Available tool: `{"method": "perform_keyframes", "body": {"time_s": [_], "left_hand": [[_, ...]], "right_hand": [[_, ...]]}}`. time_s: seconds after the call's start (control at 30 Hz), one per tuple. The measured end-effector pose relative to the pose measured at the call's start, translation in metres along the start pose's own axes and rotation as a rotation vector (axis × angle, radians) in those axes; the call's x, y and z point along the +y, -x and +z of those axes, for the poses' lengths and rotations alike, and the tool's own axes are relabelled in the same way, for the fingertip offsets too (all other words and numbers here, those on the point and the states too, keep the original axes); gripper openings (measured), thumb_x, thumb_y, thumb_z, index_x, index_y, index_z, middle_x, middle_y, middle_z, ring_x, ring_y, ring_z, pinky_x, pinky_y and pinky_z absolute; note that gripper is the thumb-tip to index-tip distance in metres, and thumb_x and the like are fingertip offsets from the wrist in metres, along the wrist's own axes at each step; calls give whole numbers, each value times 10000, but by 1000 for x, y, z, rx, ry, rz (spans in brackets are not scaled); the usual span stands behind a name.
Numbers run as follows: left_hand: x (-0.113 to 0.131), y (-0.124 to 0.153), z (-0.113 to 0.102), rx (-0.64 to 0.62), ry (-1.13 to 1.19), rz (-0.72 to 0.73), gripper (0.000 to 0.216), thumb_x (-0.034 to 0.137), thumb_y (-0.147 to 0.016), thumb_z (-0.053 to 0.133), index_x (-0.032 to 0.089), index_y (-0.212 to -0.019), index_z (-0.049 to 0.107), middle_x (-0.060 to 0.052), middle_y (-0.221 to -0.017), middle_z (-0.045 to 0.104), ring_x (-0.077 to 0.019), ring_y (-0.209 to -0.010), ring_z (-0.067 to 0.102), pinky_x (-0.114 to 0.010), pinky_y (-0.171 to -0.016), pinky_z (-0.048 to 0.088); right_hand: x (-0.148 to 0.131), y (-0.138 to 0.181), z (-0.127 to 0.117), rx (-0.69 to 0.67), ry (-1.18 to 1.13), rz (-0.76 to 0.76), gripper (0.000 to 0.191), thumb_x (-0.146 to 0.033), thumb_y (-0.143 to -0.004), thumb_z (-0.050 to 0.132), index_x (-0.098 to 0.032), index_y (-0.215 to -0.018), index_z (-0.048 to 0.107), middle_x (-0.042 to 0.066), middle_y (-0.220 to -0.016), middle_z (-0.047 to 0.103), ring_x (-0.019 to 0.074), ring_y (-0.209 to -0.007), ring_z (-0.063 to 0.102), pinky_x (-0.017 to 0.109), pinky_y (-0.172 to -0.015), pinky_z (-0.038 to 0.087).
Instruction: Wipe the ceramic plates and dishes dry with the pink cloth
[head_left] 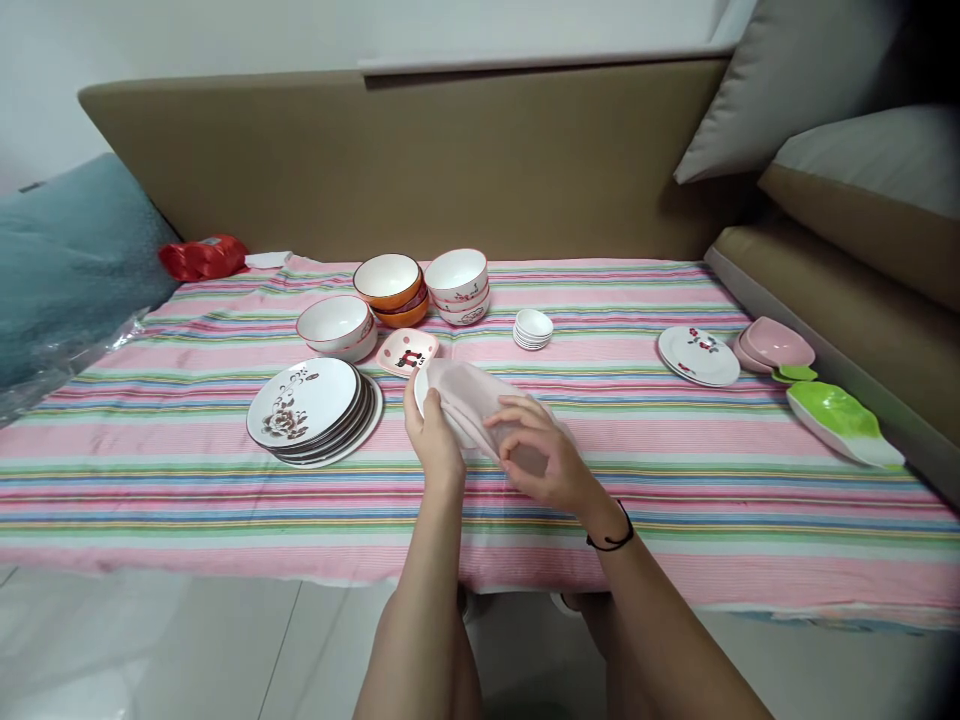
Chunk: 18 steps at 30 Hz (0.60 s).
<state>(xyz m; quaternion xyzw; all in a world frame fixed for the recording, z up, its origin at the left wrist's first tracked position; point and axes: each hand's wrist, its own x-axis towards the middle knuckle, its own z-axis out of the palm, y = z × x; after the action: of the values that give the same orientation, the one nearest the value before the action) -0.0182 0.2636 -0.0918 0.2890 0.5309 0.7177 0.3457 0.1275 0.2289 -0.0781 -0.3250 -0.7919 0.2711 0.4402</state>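
My left hand [433, 437] grips the edge of a white plate [421, 388] held over the striped tablecloth [675, 450]. A pale pink cloth [472, 395] covers most of the plate. My right hand [541, 453] is closed on the cloth and presses it against the plate. A stack of flower-patterned plates [311, 410] lies just left of my left hand. A small pink square dish [407, 352] sits right behind the plate.
Behind stand a white bowl [335, 325], orange bowls [390, 287], stacked white bowls [459, 284] and small white saucers [533, 328]. At the right are a floral plate [699, 355], pink bowls [776, 347] and a green leaf dish [844, 420]. A red packet [202, 256] lies far left.
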Motion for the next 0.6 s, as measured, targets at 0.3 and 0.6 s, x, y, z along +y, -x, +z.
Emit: {"method": "perform_keyframes", "body": {"time_s": [0.3, 0.6], "left_hand": [[2, 1, 3, -126, -43, -17, 363, 249, -820, 503, 220, -1171, 590, -37, -1242, 600, -209, -1192, 507, -323, -1042, 353], [2, 17, 12, -367, 189, -164, 370, 333, -830, 544, 227, -1181, 594, -36, -1262, 599, -224, -1228, 495, -353, -1069, 345]], "right_hand": [[-8, 2, 21, -74, -181, 91, 104, -158, -850, 512, -203, -768, 559, 15, -789, 618, 145, -740, 589, 284, -713, 488], [18, -4, 22, 332, 320, 79, 333, -286, -906, 477, -224, -1227, 541, 80, -1339, 503, 242, -1274, 420, 489, -1086, 327]]}}
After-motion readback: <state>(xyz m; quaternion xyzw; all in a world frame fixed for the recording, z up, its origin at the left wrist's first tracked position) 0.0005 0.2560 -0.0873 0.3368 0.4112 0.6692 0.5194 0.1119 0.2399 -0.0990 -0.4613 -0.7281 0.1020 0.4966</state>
